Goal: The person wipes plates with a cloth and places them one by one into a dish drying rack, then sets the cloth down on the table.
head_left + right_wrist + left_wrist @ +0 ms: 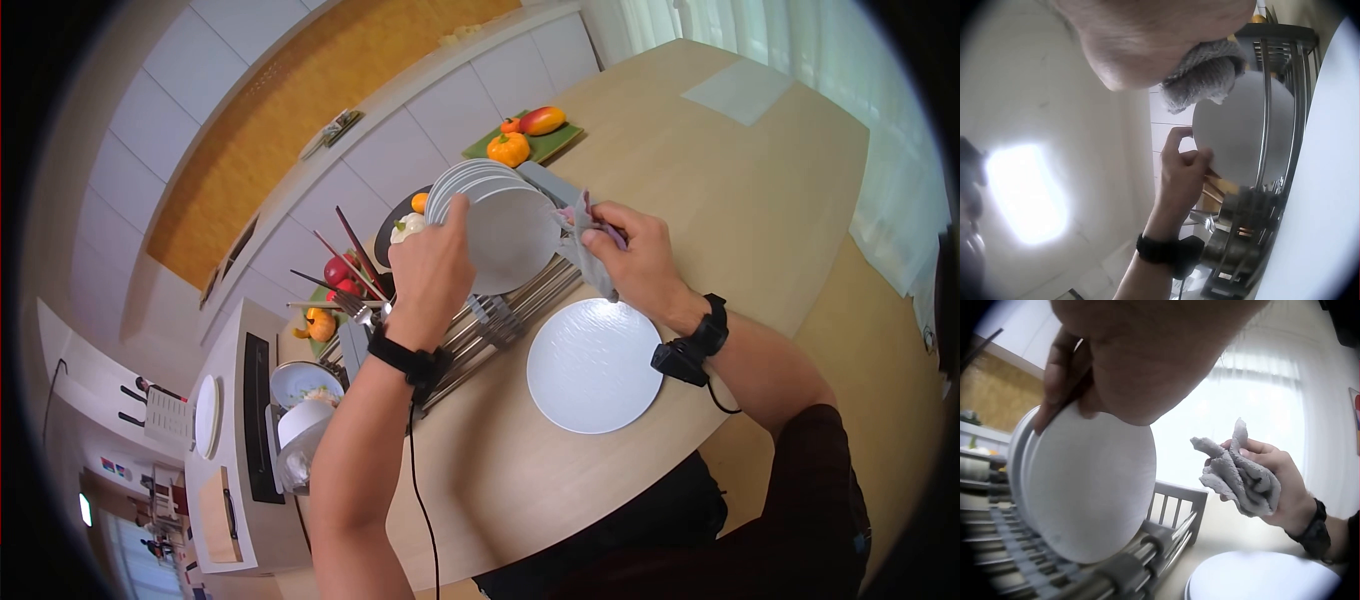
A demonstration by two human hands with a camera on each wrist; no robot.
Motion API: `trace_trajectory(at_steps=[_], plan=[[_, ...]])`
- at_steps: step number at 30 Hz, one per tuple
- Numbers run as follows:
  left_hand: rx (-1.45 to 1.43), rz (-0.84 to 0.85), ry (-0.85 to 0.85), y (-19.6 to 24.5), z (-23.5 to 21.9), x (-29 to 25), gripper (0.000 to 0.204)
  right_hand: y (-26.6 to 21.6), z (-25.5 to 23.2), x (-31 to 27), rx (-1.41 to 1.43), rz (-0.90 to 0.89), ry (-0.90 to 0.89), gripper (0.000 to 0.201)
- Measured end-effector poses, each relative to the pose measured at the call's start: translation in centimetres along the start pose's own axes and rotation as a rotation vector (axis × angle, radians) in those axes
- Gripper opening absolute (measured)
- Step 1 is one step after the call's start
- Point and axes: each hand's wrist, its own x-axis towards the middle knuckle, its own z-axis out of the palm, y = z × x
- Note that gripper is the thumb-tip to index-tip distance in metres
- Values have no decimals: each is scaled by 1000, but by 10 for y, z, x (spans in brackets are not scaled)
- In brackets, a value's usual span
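Observation:
My left hand pinches the rim of a white plate, the front one in a row of plates standing on edge in a dish rack. In the left wrist view, its fingers curl over the top edge of that plate, and more rims show close behind it. To the right of the rack, my right hand holds a crumpled grey cloth, bunched between thumb and fingers. Below that hand, a white plate lies flat on the table, and the left wrist view shows a second rim beneath it.
Cutlery and chopsticks stand at the rack's left end. Beyond the rack is a green tray with a mango and orange pumpkins. Bowls sit at the left. A pale sheet lies on the table's far end.

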Motion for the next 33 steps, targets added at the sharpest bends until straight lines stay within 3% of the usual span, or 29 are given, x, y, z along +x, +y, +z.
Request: trace_trajectory(at_steps=[8,11,13,17,19,20,23,24,26,28,29,31,33], plan=[[23,-35,27,-3,16,0,40,-1,-2,-1,-37,-36,-94,19],[19,-87,9,2,18,-2,37,-7,-1,-3,-14,-128,-252,18],[48,-127,6,4,20,-4,37,-4,1,-4,-53,-359,-403,21],[67,-208,-12,11,5,-22,39,-13,0,-12,-178,-375,-623,23],[-102,-262,15,23,-19,-50,44,-17,-3,-17,-403,-414,-750,28],[-195,-271,-54,29,-25,-68,41,-19,-3,-19,-402,-412,-758,28],[-568,-148,-46,50,-22,-133,35,-26,-7,-26,-609,-393,-781,41],[-588,-96,-84,53,-15,-153,39,-29,-9,-27,-701,-470,-747,45],[-722,-159,-154,57,-7,-177,40,-42,-11,-27,-791,-551,-727,48],[-957,-275,-282,58,0,-190,45,-58,-12,-26,-717,-328,-759,47],[-973,-299,-276,59,2,-193,45,-61,-10,-27,-721,-336,-787,47],[-1146,-358,-348,61,6,-196,46,-64,-9,-29,-801,-183,-828,47],[-1219,-358,-316,63,12,-199,46,-52,-4,-32,-836,-188,-859,48]])
